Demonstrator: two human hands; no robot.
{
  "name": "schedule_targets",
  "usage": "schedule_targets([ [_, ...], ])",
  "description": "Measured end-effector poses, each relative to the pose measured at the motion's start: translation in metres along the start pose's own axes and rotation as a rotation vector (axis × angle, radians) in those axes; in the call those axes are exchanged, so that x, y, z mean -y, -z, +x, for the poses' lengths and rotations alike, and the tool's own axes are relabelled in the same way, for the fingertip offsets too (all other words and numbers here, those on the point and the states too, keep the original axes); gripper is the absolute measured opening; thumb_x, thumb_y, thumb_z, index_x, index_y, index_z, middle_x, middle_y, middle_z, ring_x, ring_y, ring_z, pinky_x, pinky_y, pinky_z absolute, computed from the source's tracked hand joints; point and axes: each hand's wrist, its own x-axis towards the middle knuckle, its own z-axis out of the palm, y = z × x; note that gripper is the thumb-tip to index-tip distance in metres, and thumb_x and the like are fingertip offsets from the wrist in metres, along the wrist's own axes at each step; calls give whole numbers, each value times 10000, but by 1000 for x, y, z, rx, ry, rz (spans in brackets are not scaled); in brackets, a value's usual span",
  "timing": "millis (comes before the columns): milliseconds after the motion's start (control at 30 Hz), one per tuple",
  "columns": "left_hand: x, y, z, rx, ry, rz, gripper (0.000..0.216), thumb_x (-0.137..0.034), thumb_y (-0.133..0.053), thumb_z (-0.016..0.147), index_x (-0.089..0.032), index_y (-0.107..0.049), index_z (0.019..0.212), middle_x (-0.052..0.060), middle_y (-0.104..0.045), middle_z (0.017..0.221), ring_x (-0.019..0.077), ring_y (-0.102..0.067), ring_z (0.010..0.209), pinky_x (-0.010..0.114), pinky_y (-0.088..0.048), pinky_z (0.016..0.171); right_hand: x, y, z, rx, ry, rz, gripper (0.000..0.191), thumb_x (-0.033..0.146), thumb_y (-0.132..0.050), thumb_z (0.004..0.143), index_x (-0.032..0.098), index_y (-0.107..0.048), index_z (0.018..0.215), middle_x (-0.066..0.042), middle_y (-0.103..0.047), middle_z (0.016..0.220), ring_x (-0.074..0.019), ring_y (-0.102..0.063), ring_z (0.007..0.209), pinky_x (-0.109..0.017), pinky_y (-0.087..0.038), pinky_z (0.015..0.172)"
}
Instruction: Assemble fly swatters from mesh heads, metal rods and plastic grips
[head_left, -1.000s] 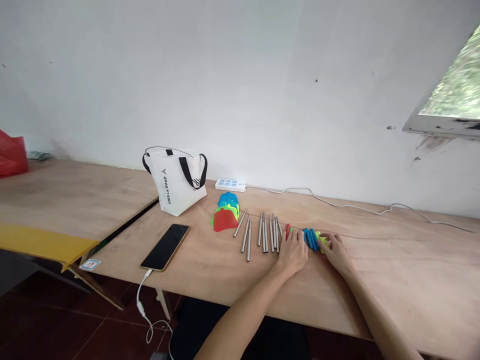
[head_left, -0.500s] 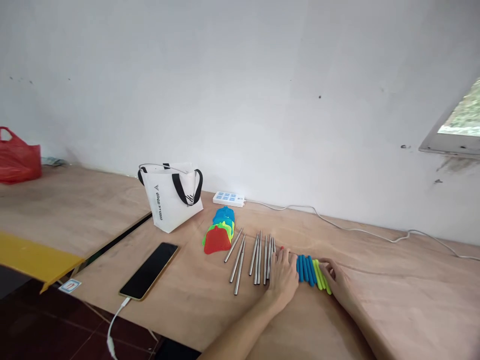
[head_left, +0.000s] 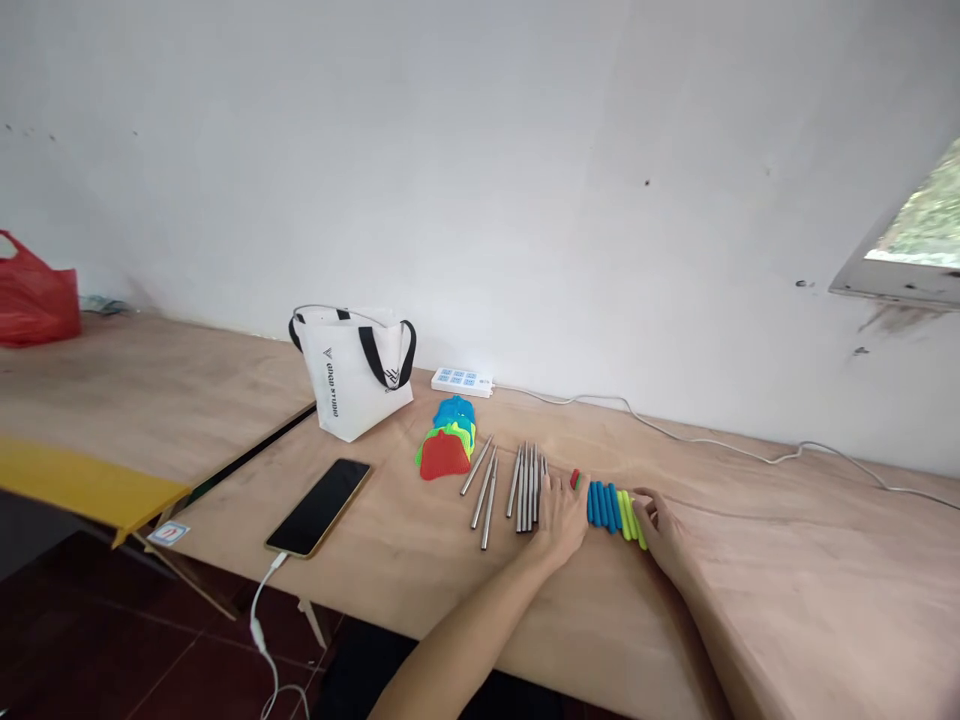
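My left hand (head_left: 561,518) lies palm down with fingers spread, between a row of thin tapered metal rods (head_left: 527,490) and a row of coloured handle sticks. Its fingertips touch the rods' right side, and it covers part of a red stick (head_left: 575,478). Blue sticks (head_left: 604,507) and yellow-green sticks (head_left: 630,518) lie side by side. At the row's right end, my right hand (head_left: 661,530) rests with loosely bent, open fingers against the outermost yellow-green stick. Several loose rods (head_left: 484,498) lie further left. Beyond them are overlapping mesh flyswatter heads (head_left: 445,455) in red, green-yellow and blue.
A phone (head_left: 319,508) on a white cable lies near the table's front-left edge. Behind it stands a white bag (head_left: 352,385) with black handles. A power strip (head_left: 463,381) and its cord run along the wall. A red plastic bag (head_left: 37,300) sits far left.
The rods beside my left hand have drawn closer together into a tighter row. The coloured sticks now sit slightly more compactly, with more of the red one showing. The view has shifted slightly.
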Motion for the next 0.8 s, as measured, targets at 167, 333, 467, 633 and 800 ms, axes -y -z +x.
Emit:
schedule_targets([
  [167,-10,11,-1,-39,39,-164,466,-173,-395,1006,-239,-411,1467,120,-679,1151,287,-645,1075,445,-456,985,14,-1,-6,-5,13,90,579,708,-450,847,219,-632,1100,-7,-638,680,-202,-593,591,-333,-472,591],
  [333,-41,7,-4,31,19,-297,600,-121,-489,948,-177,-290,1511,194,-524,1388,280,-639,1113,366,-526,919,29,-8,-12,19,8,227,660,783,-353,892,211,-661,779,-44,-646,635,-216,-620,631,-335,-504,635],
  [467,-59,-5,-5,35,-67,-348,804,-24,-505,857,-89,-133,1567,254,-454,1470,303,-551,1293,363,-485,1054,35,-15,-13,-7,-1,319,669,797,-424,869,202,-732,883,-69,-734,779,-281,-693,842,-364,-540,748],
  [633,-64,-18,-2,13,-158,-427,812,8,-434,837,-58,-97,1573,238,-368,1582,256,-373,1478,354,-395,1179,34,-14,-10,-44,-2,379,683,807,-507,814,191,-743,992,-70,-762,908,-284,-691,932,-362,-544,825],
  [800,-58,-3,-3,-25,-254,-476,638,-146,-463,948,-114,-240,1544,177,-319,1629,242,-307,1517,392,-372,1211,30,-5,-11,-123,-62,304,734,843,-429,818,181,-716,953,-76,-744,867,-259,-672,846,-343,-530,773],
])
